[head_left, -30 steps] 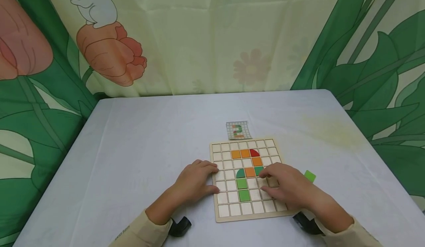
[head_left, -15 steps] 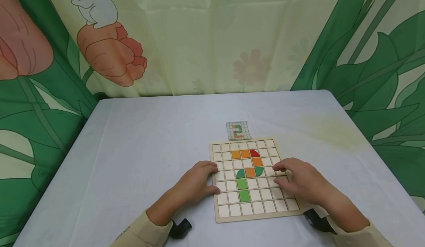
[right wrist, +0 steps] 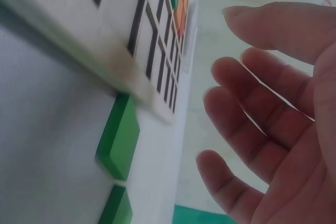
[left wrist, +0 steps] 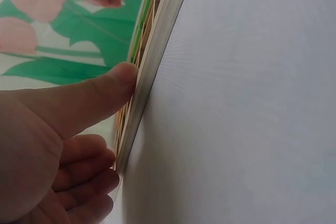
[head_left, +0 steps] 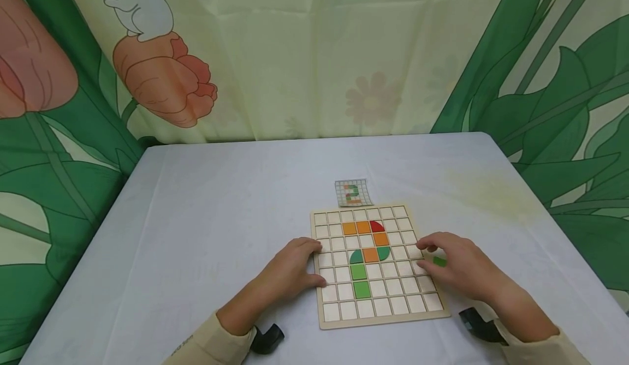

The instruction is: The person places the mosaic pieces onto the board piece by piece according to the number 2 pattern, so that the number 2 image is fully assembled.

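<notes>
A wooden grid board [head_left: 393,286] lies on the table. Orange square tiles [head_left: 371,255], a red quarter-round tile [head_left: 377,226], dark green quarter-round tiles [head_left: 383,253] and light green square tiles [head_left: 361,289] fill some of its cells. My left hand [head_left: 292,267] rests thumb and fingertips against the board's left edge. Near the right edge hovers my right hand [head_left: 464,269], fingers apart and holding nothing. A loose green tile [head_left: 439,261] shows between its thumb and forefinger, lower down on the table. In the right wrist view, two green tiles [right wrist: 121,137] lie beside the board.
A small gridded picture card [head_left: 352,192], printed with a coloured figure, lies just beyond the board's far edge. White cloth covers the table [head_left: 221,201]. Behind it hangs a printed curtain [head_left: 295,54] with plants and a rabbit.
My right hand has drawn back rightward from over the board to its right edge, uncovering the dark green quarter-round tile in its cell. My left hand has stayed in place.
</notes>
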A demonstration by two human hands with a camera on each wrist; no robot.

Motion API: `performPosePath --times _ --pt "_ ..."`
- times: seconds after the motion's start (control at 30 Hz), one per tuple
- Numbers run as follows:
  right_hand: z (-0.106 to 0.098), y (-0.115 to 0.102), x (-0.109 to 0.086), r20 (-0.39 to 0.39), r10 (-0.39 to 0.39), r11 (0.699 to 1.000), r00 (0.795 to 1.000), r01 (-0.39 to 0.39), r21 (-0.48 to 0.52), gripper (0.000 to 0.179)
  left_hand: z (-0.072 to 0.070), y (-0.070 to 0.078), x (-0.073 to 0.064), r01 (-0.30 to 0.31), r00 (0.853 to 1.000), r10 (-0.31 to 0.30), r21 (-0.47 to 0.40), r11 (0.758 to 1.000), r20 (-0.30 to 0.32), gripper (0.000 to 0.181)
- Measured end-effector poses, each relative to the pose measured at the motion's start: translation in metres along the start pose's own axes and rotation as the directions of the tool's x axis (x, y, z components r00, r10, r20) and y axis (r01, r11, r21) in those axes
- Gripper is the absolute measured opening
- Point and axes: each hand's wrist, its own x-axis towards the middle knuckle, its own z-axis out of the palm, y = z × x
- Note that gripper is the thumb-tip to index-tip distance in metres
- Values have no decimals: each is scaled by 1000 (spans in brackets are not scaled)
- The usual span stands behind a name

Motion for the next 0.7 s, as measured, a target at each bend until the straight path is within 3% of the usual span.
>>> performPosePath --times 0.23,0.7 --pt "-5 17 -4 -29 19 1000 999 -19 -17 31 -1 1 -2 18 1000 -18 -24 1000 -5 66" --pt "-8 41 -15 40 61 997 997 -60 -39 38 -1 1 -2 31 1000 -31 -28 999 -5 64"
